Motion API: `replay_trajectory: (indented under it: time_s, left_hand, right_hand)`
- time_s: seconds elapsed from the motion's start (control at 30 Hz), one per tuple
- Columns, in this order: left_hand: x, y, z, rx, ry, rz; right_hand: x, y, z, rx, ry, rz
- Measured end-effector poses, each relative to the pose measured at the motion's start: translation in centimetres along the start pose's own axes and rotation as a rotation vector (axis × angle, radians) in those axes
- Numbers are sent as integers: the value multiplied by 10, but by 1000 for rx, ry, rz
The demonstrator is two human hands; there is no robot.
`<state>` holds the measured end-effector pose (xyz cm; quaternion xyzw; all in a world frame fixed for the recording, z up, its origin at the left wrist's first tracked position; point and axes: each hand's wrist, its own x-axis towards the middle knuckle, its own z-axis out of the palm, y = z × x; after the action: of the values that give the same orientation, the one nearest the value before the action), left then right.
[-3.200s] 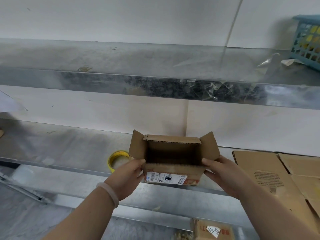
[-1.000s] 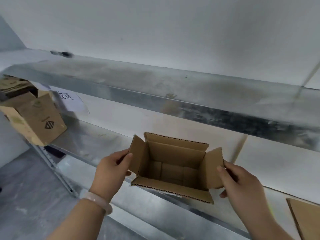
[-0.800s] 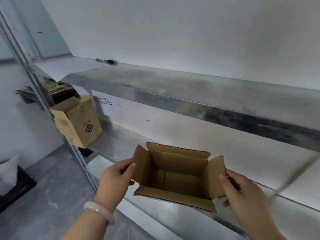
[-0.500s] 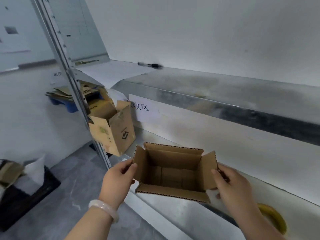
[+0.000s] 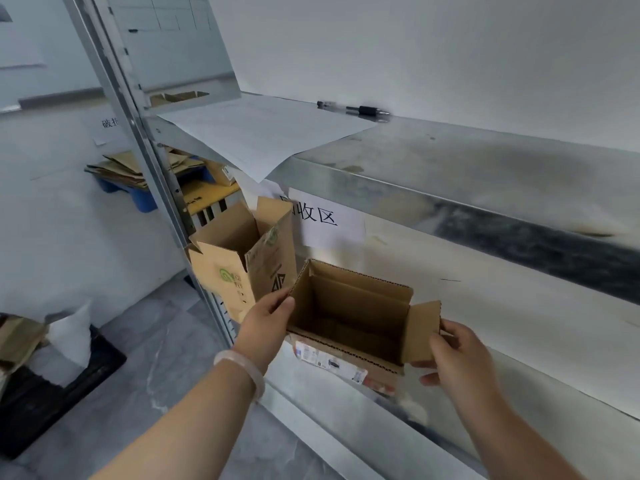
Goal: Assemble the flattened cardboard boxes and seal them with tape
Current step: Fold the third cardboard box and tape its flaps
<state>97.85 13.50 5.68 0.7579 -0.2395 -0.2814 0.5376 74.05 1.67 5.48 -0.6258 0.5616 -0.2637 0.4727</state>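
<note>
Small open box [image 5: 349,306] held by both hands over the lower shelf [image 5: 346,420], centre of the frame.

The left grip [image 5: 266,318] grasps the box's left end flap and the right grip [image 5: 460,358] pinches the right end flap under the thumb, so the box's long axis runs left to right between them, dipping a little toward the right. Its top is open and untaped. A taller open box [image 5: 239,268] stands just up and left of it, nearest the left grip, so any setting-down there would probably lead with that hand. Against half a second earlier, the taller box now sits much closer, the small box's labelled near side shows, and the yellow tape roll has left the lower right of the frame.
</note>
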Motion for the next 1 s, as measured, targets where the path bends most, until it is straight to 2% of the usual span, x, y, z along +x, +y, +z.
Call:
replay_trajectory:
  time_s: [0.23,0.33,0.43,0.5,0.6,0.67,0.73,0.83,1.0]
  left_hand:
    - [26,6,-1,-157,-119,67]
    - [13,-3,-8,-98,-108,146]
    - [8,-23,-22,74,-164,161]
    - [11,-40,-38,113,-230,162]
    - [23,-66,-70,207,-311,112]
    - [34,-82,-91,205,-274,50]
    - [44,-91,-106,158,-150,49]
    - [59,-91,-122,120,-76,85]
    - [75,-81,-132,167,-223,315]
  right_hand:
    - [13,-6,27,435,19,235]
    - [5,-4,44,608,18,261]
    - [-10,-8,69,683,-45,257]
    - [-19,-8,84,669,-32,271]
    - [-19,-2,93,596,144,291]
    - [-15,-1,98,555,216,267]
    - [-13,-8,104,514,176,205]
    - [-12,-17,122,455,150,172]
    - [-22,-21,152,199,208,11]
